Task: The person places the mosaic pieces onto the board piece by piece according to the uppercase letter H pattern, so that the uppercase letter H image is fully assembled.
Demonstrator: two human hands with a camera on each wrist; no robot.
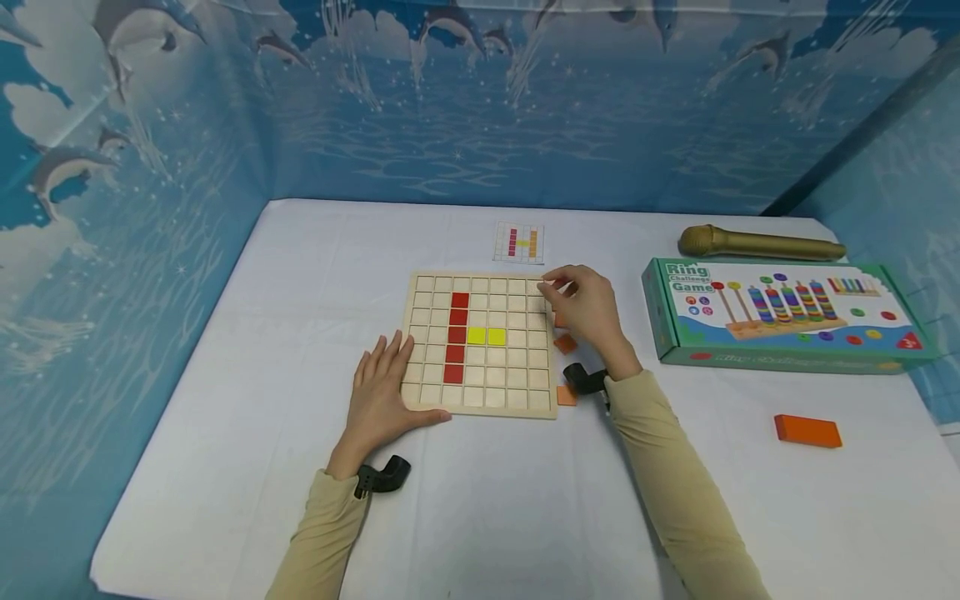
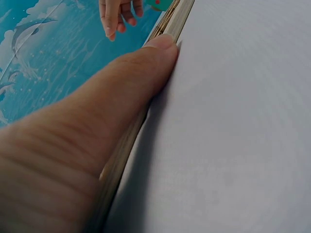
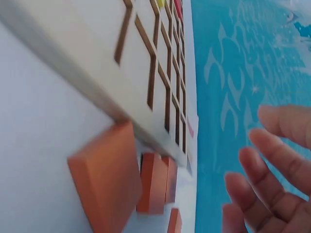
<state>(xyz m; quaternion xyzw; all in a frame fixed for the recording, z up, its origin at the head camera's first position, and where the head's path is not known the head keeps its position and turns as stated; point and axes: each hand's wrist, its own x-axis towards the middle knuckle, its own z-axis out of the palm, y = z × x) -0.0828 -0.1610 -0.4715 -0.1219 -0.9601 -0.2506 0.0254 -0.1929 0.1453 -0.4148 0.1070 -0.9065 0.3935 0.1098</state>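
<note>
A pale wooden grid board (image 1: 517, 375) lies on the white table, bearing a column of red tiles (image 1: 457, 335) and two yellow tiles (image 1: 487, 336). My left hand (image 1: 378, 392) rests at its lower left corner, fingers spread along the left side. The left thumb (image 2: 131, 73) presses the near edge. Over the far right corner hovers my right hand (image 1: 588, 308), its fingers loosely bent, with nothing visible between them in the right wrist view. Several orange tiles (image 3: 109, 174) lie along the board's right edge, partly beneath that hand in the head view.
Behind the board lies a small pattern card (image 1: 519, 242) with red, yellow and orange squares. To the right are a green Ring Challenge Game box (image 1: 780, 317), a gold microphone (image 1: 761, 243) behind it, and an orange block (image 1: 808, 431) nearer the front.
</note>
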